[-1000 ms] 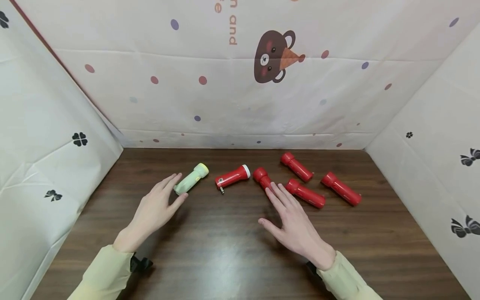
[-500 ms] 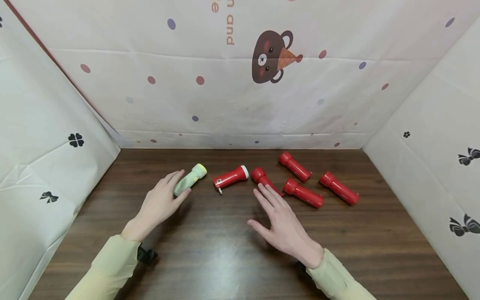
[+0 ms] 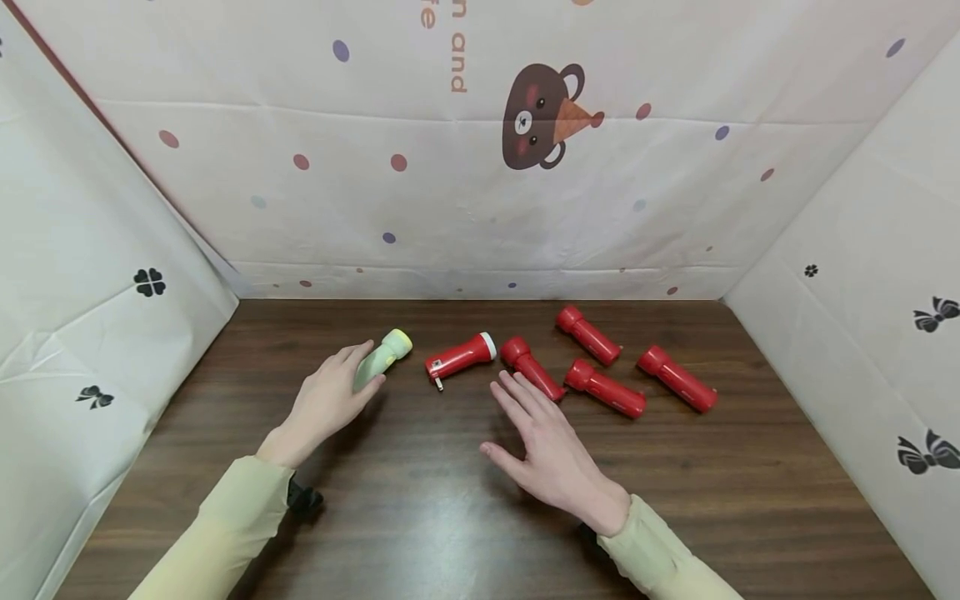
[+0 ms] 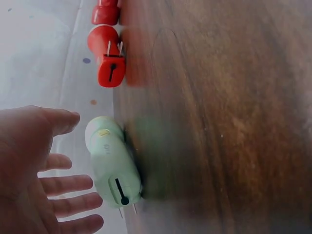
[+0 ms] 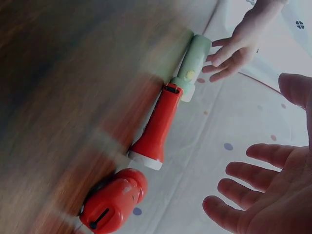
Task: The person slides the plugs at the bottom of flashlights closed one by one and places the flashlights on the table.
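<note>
A pale green flashlight [image 3: 392,348] with a yellow-rimmed head lies on the table at the left. My left hand [image 3: 324,406] hovers beside and over its rear end, fingers spread; the left wrist view shows a gap between fingers and flashlight [image 4: 113,163]. Two metal prongs stick out of its tail. To its right lies a red flashlight [image 3: 459,357] with a white rim and prongs out. My right hand [image 3: 553,457] hangs with straight fingers near the tail of an all-red flashlight [image 3: 531,368]. In the right wrist view this hand [image 5: 273,190] holds nothing.
Three more red flashlights lie on the right: one at the back [image 3: 590,335], one in front of it [image 3: 606,390] and one furthest right [image 3: 678,379]. The dark wooden table [image 3: 420,500] is bounded by white printed sheets at the back [image 3: 337,217] and both sides.
My right hand has moved left, uncovering more of the red flashlight near its fingertips. My left hand has shifted slightly right along the green flashlight. The flashlights lie as before; the head view shifted slightly.
</note>
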Available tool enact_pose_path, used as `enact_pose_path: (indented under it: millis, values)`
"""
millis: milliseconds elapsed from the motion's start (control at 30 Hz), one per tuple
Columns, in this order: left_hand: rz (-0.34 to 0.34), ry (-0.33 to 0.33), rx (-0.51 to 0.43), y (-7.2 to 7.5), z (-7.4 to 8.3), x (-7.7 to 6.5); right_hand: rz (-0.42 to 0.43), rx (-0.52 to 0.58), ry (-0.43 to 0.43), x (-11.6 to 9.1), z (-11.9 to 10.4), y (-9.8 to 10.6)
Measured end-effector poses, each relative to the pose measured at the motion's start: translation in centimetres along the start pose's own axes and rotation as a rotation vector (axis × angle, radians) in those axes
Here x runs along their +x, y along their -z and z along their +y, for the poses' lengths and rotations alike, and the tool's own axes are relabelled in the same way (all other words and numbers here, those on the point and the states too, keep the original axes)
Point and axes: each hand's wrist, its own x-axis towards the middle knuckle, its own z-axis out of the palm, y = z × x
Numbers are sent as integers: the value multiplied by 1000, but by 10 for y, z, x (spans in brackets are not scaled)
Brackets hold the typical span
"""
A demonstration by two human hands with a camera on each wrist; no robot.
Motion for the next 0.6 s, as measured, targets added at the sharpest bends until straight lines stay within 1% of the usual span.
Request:
enact_pose_path:
  millis: [367, 600]
  values:
    - [-10, -12, 58, -10, -7, 15, -22, 17, 6, 5, -5, -5]
    - [-30, 7, 69, -12, -4, 20, -7, 13, 33, 10, -9, -9]
